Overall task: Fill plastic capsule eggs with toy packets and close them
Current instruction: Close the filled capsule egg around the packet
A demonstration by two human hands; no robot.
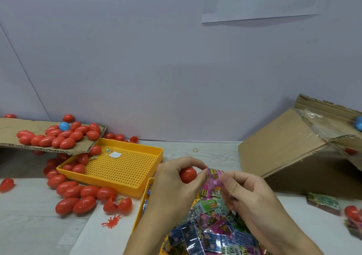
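Two hands' grip: packet (213,177) beside egg (187,174)

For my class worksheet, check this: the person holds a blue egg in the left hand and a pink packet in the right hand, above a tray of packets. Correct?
Not quite. The head view shows the egg in the left hand is red, not blue. The right hand does pinch a pink packet above the tray of packets.

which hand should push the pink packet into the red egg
Right. The right hand already pinches the pink packet at the mouth of the red egg, which the left hand grips and steadies.
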